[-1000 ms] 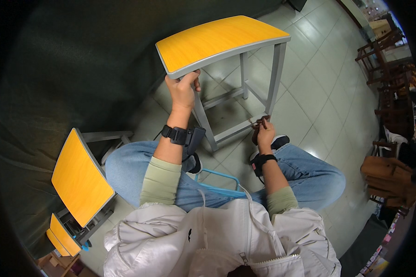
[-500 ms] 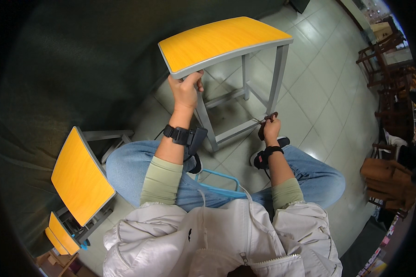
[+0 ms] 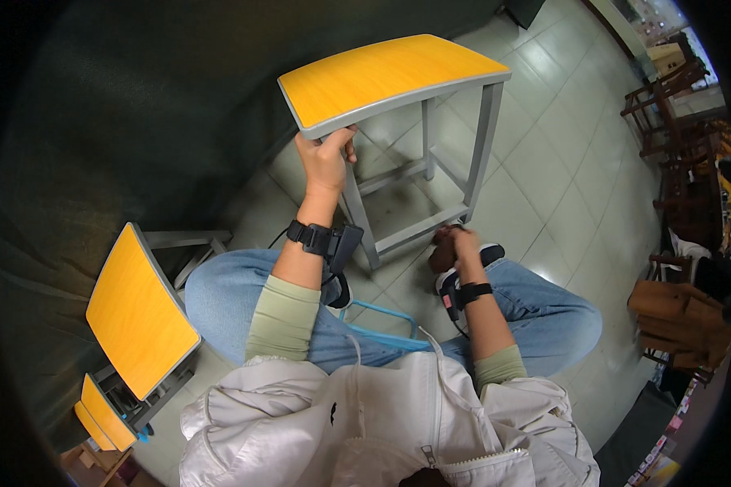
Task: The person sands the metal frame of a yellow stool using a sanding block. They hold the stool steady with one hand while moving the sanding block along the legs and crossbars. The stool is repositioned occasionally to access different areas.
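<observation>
A stool (image 3: 398, 75) with a yellow wood-look seat and a grey metal frame stands on the floor before me. My left hand (image 3: 325, 161) is closed round the top of its near left leg, just under the seat corner. Low by the near right leg, my right hand (image 3: 464, 245) grips what look like scissors (image 3: 442, 250) with dark red-brown handles. Motion smears them, and the blades cannot be made out. They are close to the foot of that leg; whether they touch it is unclear.
Another yellow-topped stool (image 3: 142, 312) stands by my left knee, with a smaller-looking yellow seat (image 3: 104, 412) behind it. A light blue frame (image 3: 382, 321) lies between my legs. A dark green covering (image 3: 138, 122) fills the left. Wooden chairs (image 3: 666, 97) line the right.
My right hand and the scissors have moved down and left, away from the stool's lower crossbar toward me. The left hand keeps its grip on the stool.
</observation>
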`<state>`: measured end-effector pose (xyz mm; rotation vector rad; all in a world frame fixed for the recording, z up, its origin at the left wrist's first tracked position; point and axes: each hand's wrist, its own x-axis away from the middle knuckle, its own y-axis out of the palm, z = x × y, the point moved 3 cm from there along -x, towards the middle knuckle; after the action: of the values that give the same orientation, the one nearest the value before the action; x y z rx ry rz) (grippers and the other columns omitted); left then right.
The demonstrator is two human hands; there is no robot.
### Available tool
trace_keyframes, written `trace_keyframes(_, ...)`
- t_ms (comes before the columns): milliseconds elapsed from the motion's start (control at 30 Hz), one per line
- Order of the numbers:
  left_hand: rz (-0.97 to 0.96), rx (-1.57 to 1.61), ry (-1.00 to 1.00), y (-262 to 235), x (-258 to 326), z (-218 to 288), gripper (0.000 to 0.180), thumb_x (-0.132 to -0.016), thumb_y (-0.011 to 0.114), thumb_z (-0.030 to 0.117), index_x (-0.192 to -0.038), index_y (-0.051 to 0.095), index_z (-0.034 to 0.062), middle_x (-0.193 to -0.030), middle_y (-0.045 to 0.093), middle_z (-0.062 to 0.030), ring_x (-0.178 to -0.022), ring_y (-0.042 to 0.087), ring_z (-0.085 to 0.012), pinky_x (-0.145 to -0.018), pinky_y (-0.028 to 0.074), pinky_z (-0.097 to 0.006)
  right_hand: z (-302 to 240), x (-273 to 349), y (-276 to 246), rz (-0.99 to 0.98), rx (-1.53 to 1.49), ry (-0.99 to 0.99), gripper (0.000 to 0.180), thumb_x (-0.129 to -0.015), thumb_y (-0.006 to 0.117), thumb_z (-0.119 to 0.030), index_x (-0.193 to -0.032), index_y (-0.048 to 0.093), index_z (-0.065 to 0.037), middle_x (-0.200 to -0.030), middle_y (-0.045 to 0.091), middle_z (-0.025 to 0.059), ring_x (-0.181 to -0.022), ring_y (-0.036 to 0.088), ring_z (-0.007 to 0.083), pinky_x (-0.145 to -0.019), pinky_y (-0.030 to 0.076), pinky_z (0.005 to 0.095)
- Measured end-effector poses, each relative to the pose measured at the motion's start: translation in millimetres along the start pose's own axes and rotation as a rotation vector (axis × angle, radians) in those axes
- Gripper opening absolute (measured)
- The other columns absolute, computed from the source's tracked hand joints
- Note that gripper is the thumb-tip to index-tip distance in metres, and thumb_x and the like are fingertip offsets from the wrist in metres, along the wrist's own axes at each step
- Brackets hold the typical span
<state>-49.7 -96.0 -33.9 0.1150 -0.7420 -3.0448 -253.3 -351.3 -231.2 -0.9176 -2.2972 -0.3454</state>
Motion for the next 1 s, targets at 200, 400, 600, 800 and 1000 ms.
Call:
trace_keyframes(200, -0.003, -0.016, 0.004, 0.1, -0.5, 0.6, 0.009, -0.072, 0.058, 0.001, -0.077, 0.060, -0.0048, -0.071, 0.062, -0.0089, -0.047, 0.051, -0.0140, -0.040, 0.040, -0.026, -125.5, -1.7, -23.9, 0.298, -0.235, -0.461, 0.026, -0.088, 0.061, -0.013, -0.108, 0.054, 0.002, -0.102, 0.060, 0.0120, -0.090, 0.062, 0.0223, -0.075, 0.053, 0.0353)
trace_keyframes(400, 0.004, -0.032, -0.007, 0.6, -0.4, 3.1, 0.009, -0.071, 0.058, 0.002, -0.077, 0.061, -0.0048, -0.070, 0.061, -0.0085, -0.047, 0.051, -0.0136, -0.040, 0.040, -0.026, -220.1, 17.0, 41.1, -0.170, 0.020, -0.988, 0.056, -0.086, 0.067, -0.014, -0.136, 0.043, 0.000, -0.122, 0.055, 0.0092, -0.110, 0.057, 0.0204, -0.097, 0.044, 0.0340)
trace_keyframes(600, 0.004, -0.044, -0.023, 0.6, 3.6, 2.9, 0.009, -0.072, 0.059, 0.002, -0.078, 0.061, -0.0054, -0.071, 0.062, -0.0090, -0.048, 0.051, -0.0140, -0.040, 0.040, -0.027, -210.5, -15.5, 82.2, 0.305, 0.832, -1.219, 0.061, -0.080, 0.073, -0.022, -0.128, 0.044, 0.001, -0.123, 0.049, 0.0216, -0.116, 0.044, 0.0400, -0.102, 0.035, 0.0458)
trace_keyframes(800, -0.012, -0.011, -0.013, -1.6, 1.8, 0.7, 0.009, -0.072, 0.060, 0.001, -0.078, 0.062, -0.0060, -0.073, 0.064, -0.0102, -0.047, 0.051, -0.0151, -0.041, 0.040, -0.028, -142.2, -38.1, 41.4, 0.312, 0.896, -1.041, 0.047, -0.080, 0.073, -0.024, -0.113, 0.051, 0.003, -0.109, 0.054, 0.0215, -0.107, 0.047, 0.0412, -0.094, 0.038, 0.0477)
trace_keyframes(1000, 0.005, -0.011, -0.045, -2.6, 7.5, -0.9, 0.008, -0.072, 0.061, 0.002, -0.075, 0.062, -0.0063, -0.069, 0.062, -0.0089, -0.047, 0.051, -0.0141, -0.041, 0.040, -0.027, -78.2, -59.0, 17.0, 0.441, 1.004, -0.739, 0.049, -0.080, 0.073, -0.027, -0.113, 0.052, 0.003, -0.113, 0.054, 0.0218, -0.107, 0.050, 0.0402, -0.094, 0.040, 0.0470)
